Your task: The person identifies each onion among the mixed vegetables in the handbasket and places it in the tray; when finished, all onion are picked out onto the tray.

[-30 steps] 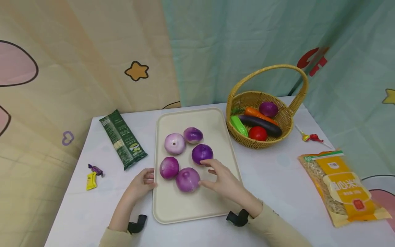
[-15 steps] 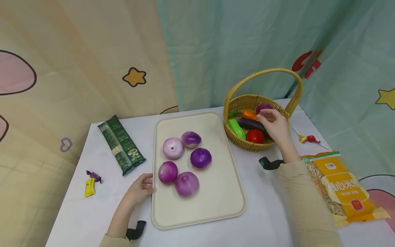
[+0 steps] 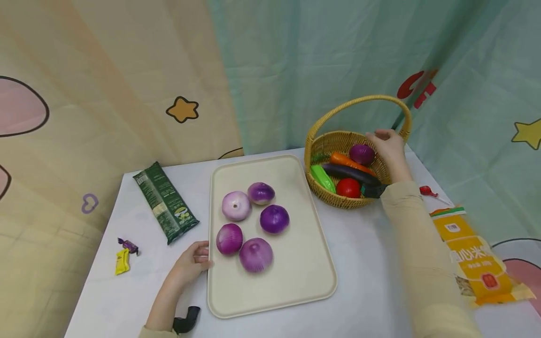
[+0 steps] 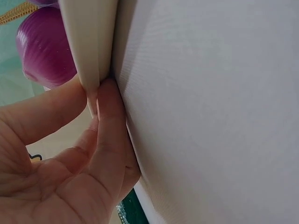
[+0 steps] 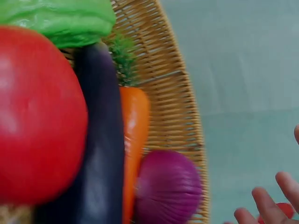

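My left hand [image 3: 191,264] holds the left edge of a cream tray [image 3: 302,277]. In the left wrist view the thumb lies over the rim and a finger beneath it. On the tray sit several purple onions [image 3: 255,255]. My right hand [image 3: 390,152] is over the right side of a wicker basket [image 3: 344,203], beside a purple onion [image 3: 361,154] in it. Its fingertips [image 5: 265,205] show apart and bare in the right wrist view. Also in the basket are an orange carrot [image 5: 135,116], a dark eggplant [image 5: 100,121], a red tomato [image 5: 39,116] and a green pepper [image 3: 322,178].
The basket's tall handle [image 3: 359,101] arches over it, close to the right hand. A green packet [image 3: 166,202] and two candies [image 3: 122,261] lie left of the tray. A yellow bag [image 3: 482,258] and a red lollipop [image 3: 428,190] lie at the right. A curtain [image 3: 274,75] hangs behind.
My right hand has left the tray's onions and moved up and right to the basket, then further past its onion. The left hand stays at the tray's edge. The view has shifted slightly.
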Demonstrator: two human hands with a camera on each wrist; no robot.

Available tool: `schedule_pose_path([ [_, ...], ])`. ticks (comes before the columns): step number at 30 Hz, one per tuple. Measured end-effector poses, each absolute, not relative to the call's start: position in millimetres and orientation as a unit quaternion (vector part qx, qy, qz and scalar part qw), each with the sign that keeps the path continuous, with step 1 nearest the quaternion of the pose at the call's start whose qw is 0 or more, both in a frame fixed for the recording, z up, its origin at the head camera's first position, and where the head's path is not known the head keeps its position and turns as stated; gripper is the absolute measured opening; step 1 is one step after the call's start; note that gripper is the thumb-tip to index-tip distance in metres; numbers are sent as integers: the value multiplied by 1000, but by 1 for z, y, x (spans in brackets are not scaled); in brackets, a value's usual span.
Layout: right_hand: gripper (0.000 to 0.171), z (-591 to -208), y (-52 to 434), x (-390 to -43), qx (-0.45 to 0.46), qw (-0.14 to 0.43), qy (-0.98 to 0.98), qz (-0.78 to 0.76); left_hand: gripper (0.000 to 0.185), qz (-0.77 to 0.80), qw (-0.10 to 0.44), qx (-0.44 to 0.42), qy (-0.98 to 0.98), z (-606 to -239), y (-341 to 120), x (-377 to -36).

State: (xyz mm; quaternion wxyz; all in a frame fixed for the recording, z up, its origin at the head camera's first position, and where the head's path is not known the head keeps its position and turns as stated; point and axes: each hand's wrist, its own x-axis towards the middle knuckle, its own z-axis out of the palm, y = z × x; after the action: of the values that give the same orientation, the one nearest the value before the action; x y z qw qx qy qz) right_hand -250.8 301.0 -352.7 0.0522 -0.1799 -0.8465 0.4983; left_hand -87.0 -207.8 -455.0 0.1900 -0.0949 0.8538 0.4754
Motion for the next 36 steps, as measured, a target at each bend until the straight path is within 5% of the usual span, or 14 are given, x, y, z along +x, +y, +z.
schedule_pose_path([
  [18,81,-399,287,-280,-232,-14,-850,472,53,492,178,-101,846,-458,-206,-84],
  [36,88,-400,276,-280,-269,-7,-797,541,53,491,172,-106,847,-457,-206,-76],
])
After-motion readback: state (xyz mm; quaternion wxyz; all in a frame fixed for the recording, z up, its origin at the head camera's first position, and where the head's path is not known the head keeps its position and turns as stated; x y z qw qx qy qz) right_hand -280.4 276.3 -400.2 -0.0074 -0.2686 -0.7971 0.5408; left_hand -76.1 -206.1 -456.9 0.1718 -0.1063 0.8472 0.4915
